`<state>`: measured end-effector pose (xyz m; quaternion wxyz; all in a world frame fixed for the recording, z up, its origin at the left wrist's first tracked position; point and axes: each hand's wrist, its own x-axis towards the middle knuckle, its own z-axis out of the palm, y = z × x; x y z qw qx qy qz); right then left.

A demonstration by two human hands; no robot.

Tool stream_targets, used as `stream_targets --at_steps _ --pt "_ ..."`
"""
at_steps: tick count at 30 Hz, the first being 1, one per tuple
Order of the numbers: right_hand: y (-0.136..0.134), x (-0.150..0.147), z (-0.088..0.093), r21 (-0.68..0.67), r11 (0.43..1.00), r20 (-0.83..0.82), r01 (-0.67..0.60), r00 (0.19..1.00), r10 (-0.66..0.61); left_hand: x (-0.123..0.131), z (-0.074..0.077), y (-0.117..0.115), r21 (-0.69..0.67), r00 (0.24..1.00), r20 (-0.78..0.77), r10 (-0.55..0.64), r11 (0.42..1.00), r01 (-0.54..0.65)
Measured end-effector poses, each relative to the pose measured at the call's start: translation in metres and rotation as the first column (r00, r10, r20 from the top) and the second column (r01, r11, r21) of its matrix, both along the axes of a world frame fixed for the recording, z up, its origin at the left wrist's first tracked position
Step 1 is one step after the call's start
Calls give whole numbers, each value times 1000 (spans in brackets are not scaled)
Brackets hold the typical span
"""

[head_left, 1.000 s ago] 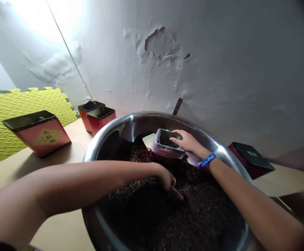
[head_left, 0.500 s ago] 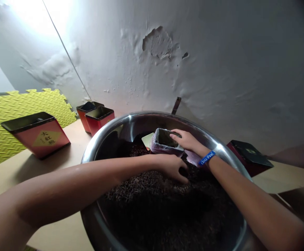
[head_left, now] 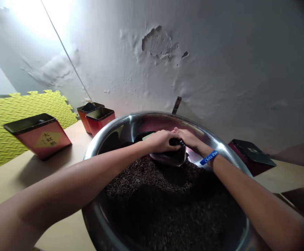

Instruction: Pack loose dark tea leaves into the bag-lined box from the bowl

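Observation:
A wide steel basin (head_left: 89, 153) holds a bed of dark loose tea leaves (head_left: 152, 177). Inside it, toward the far side, a plastic-lined container (head_left: 169, 158) rests on the leaves, its mouth mostly covered by my hands. My right hand (head_left: 190, 137), with a blue wristband, grips the container's right far edge. Directly over the mouth is my left hand (head_left: 159, 141), fingers curled round a dark clump of tea leaves. A pale flat card-like piece (head_left: 148, 136) pokes out behind my left hand.
Left of the basin, a red tin (head_left: 46, 137) and two smaller open red tins (head_left: 99, 118) (head_left: 82, 118) stand on the table (head_left: 8, 188). A dark-lidded tin (head_left: 252, 157) is at right, near another person's hand (head_left: 295, 155). The peeling wall (head_left: 220, 69) rises behind.
My left hand has risen from the leaves and moved up and left, over the container's mouth. My right hand stays on the container.

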<state>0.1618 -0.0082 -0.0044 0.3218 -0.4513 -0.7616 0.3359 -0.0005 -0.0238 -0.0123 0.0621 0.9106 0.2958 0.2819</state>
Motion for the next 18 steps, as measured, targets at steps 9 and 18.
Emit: stream_targets --at_steps 9,18 --pt "6 4 -9 135 984 212 -114 974 83 10 -17 1 161 969 -242 59 987 -20" --pt "5 4 -7 194 974 261 -115 963 62 9 -17 1 201 964 -257 65 980 -13"
